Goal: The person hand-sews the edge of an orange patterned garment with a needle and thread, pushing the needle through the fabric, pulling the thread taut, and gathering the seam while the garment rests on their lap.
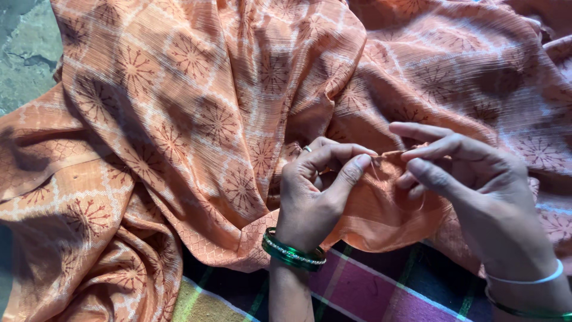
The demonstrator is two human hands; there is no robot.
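Note:
A large orange cloth [196, 119] with white lines and brown flower prints lies crumpled over most of the view. My left hand [319, 191] pinches a folded edge of this cloth between thumb and forefinger; it wears a ring and green bangles at the wrist. My right hand [471, 191] meets the same edge from the right, its thumb and forefinger pressed together on the fabric while the other fingers spread. Whether a needle sits between those fingertips is too small to tell. A thin thread seems to hang below the pinched spot.
Under the orange cloth lies a striped plaid blanket [369, 292] in pink, dark and green bands at the bottom. A grey stone floor [24, 53] shows at the top left corner.

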